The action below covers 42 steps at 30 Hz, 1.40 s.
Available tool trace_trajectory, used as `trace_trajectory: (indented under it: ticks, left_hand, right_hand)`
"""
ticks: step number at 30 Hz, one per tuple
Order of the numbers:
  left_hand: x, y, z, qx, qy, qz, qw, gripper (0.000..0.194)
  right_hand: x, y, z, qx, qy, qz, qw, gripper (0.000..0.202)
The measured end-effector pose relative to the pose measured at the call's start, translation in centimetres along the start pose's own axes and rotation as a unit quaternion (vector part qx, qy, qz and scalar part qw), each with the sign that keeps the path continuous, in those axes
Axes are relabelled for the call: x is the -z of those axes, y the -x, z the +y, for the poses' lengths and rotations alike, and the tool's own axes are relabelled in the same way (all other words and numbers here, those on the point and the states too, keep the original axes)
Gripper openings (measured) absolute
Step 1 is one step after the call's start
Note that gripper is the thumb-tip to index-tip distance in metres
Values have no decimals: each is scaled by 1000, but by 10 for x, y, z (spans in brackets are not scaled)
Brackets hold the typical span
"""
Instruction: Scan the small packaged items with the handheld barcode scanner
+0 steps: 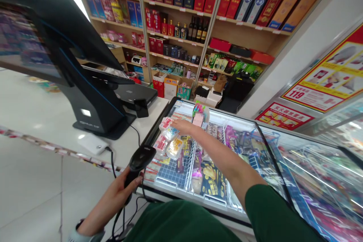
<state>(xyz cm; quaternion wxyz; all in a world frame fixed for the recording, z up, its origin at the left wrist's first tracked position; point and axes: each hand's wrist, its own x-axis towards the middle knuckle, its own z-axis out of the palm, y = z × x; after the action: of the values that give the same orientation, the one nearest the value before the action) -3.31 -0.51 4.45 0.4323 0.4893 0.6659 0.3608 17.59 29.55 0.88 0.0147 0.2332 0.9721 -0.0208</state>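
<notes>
1. Setting: shop checkout; pale counter beside a glass-topped freezer, tiled floor below, stocked shelves behind.
2. Monitor, one, black, on a stand upon the counter.
3. White box, one, cabled, near the counter's edge.
4. Posters, two in view, red and yellow, on the right.
5. Packs, four counted, clear plastic, clustered on the freezer glass at its counter end; labels red, blue and yellow.
6. Scanner, one, black, corded; located in front of the freezer's near left corner, lower left of the packs. Head points up and rightward, toward the packs; the head's long axis runs lower left to upper right, the handle dropping from it.
7. Left hand, one; fingers wrapped around the scanner's handle.
8. Right hand, one; fingers extended over the upper packs; whether they grip one cannot be told.
</notes>
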Motion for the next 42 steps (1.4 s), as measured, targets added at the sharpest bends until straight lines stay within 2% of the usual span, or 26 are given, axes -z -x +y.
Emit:
trace_trajectory:
  ticks: [3,6,10,13,15,20,23,29,42]
  left_hand:
    - [-1,-3,-1,5,5,9,1000,41]
    - [-6,-6,0,3,18,15,1000,42]
    - [-21,-11,4,12,29,5,1000,47]
    - [-34,-17,8,-13,-11,-30,999,50]
    - [-42,-22,11,-30,-52,-57,997,49]
    - [-54,-28,21,-71,-117,-118,983,43]
    - [-61,-30,29,-96,-135,-125,978,43]
    - [-70,-27,43,-115,-137,-140,974,42]
    - [-78,-21,46,-110,-144,-160,970,44]
  right_hand:
    - [1,11,1,-5,-9,5,1000,58]
    - [3,33,-8,-77,-67,82,991,62]
    - [5,78,-42,-184,-117,247,944,61]
    - [1,110,-73,-246,-108,317,910,62]
    - [-3,127,-90,-283,-88,341,892,62]
    - [-11,153,-113,-343,-29,352,870,61]
    - [-14,161,-119,-349,-3,351,869,61]
    - [-15,160,-128,-357,16,354,864,58]
    - [-18,162,-135,-368,0,343,864,57]
